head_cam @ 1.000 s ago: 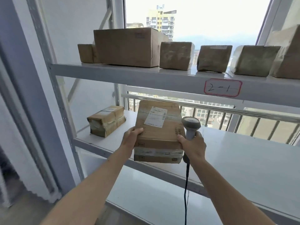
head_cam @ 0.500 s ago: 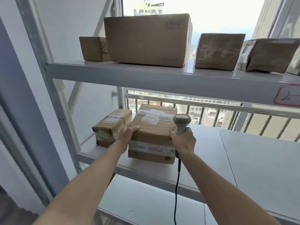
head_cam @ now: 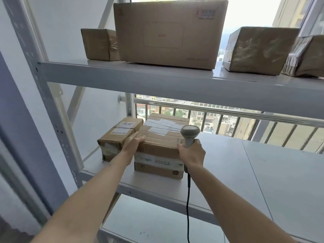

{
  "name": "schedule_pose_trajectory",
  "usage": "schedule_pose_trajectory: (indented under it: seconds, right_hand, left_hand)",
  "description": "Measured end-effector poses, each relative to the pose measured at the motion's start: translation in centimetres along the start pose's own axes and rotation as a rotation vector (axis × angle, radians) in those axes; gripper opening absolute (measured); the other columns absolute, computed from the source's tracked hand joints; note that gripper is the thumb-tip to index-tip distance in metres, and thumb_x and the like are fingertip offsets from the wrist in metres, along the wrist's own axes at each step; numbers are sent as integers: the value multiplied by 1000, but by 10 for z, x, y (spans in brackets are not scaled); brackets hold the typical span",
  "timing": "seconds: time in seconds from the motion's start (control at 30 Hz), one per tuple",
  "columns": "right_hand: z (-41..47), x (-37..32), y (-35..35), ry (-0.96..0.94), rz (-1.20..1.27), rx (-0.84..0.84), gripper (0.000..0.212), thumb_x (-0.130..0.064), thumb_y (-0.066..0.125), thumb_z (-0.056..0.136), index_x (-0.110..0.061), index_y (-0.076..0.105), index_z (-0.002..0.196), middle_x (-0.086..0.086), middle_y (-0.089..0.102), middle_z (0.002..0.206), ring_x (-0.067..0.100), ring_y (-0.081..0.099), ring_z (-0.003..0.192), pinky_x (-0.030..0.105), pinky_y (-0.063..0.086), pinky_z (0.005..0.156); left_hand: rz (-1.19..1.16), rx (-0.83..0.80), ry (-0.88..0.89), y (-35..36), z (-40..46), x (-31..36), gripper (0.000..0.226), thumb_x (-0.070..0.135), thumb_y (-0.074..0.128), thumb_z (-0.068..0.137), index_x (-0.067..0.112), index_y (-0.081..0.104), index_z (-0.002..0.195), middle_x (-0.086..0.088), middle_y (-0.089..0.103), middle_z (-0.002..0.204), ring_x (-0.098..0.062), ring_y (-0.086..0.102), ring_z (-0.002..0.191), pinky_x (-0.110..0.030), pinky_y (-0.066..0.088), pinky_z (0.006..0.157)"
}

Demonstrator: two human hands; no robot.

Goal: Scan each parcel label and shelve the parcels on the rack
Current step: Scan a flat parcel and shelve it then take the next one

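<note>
A brown taped parcel [head_cam: 160, 146] with a white label on top lies flat on the middle shelf [head_cam: 236, 165] of the grey rack, close beside a smaller labelled parcel [head_cam: 119, 134] to its left. My left hand [head_cam: 134, 142] holds the parcel's front left top corner, fingers over the edge. My right hand [head_cam: 192, 154] grips a grey barcode scanner [head_cam: 189, 135] by its handle and touches the parcel's front right edge. The scanner's black cable hangs down from my hand.
The upper shelf [head_cam: 175, 81] carries a small box [head_cam: 100, 43], a large carton [head_cam: 168, 32] and two wrapped parcels [head_cam: 257, 50] on the right. A window railing [head_cam: 228, 114] runs behind the rack. The middle shelf is bare to the right of my hands. A lower shelf [head_cam: 149, 223] shows below.
The parcel went from tilted up with its label facing me to flat on the middle shelf, pushed back beside the smaller parcel. Both hands stayed on it and my view moved closer.
</note>
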State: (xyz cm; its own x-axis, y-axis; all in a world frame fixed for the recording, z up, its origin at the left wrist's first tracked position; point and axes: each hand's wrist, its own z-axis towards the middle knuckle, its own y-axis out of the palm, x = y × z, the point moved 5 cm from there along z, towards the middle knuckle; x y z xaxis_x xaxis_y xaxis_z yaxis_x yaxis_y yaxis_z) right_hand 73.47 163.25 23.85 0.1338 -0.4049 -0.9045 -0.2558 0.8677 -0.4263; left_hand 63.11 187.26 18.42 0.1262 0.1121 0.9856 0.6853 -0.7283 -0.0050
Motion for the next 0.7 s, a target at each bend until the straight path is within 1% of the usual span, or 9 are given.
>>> schedule_pose_trajectory:
  seconds: [0.1,0.13,0.17,0.2,0.27,0.37,0.47,0.6,0.7]
  right_hand:
    - [1,2,2,-2,2,3,39,-28,69,95,-4,52,120,8,60,105,24,55,95,28,40,78]
    - [1,2,2,0,10,1,39,-29,69,95,-4,52,119,8,59,104,25,56,96,28,40,78]
    - [1,3,2,1,17,0,40,-30,69,95,-4,52,119,8,60,105,26,58,98,28,40,78]
    - [1,2,1,2,21,-1,40,-32,69,94,-5,53,119,9,61,107,25,58,99,29,41,79]
    - [0,3,-2,8,36,-5,41,-34,69,95,-6,53,119,8,62,110,23,55,96,29,41,79]
    - [1,9,-11,10,70,5,38,-35,70,93,-9,52,115,5,62,105,23,63,96,34,50,82]
    - [-1,19,-28,10,112,48,35,-38,71,91,-15,52,109,5,67,103,28,72,92,45,57,88]
    - [-8,38,-66,38,175,146,32,-35,69,92,-15,52,110,4,68,100,26,73,87,39,56,81]
    - [-18,58,-104,53,210,231,29,-31,68,94,-14,53,111,1,66,93,23,75,77,28,50,64]
  left_hand:
    - [85,41,18,8,-20,18,45,36,73,78,33,69,122,6,72,119,-23,61,120,-44,44,110]
    - [141,70,39,11,-25,24,44,28,71,85,29,63,129,7,66,125,-23,57,124,-40,42,109]
    - [204,103,73,13,-27,31,55,19,67,90,22,54,144,5,60,133,-24,51,132,-38,39,111]
    - [274,136,119,14,-29,39,62,12,65,91,17,47,150,0,54,145,-25,46,139,-38,37,113]
    - [415,191,211,20,-35,54,70,3,61,90,14,40,155,-6,48,155,-26,44,144,-39,37,115]
    - [573,258,339,34,-41,75,60,3,57,93,11,45,151,-9,51,152,-30,45,142,-40,37,114]
    - [606,279,486,63,-50,93,47,17,62,97,11,55,144,-9,57,148,-29,49,139,-43,38,116]
    - [555,186,577,119,-62,99,35,26,61,100,13,65,132,-4,63,141,-24,53,135,-42,40,115]
    - [559,95,644,169,-74,95,30,28,60,100,15,68,126,-1,66,136,-23,58,129,-38,42,109]
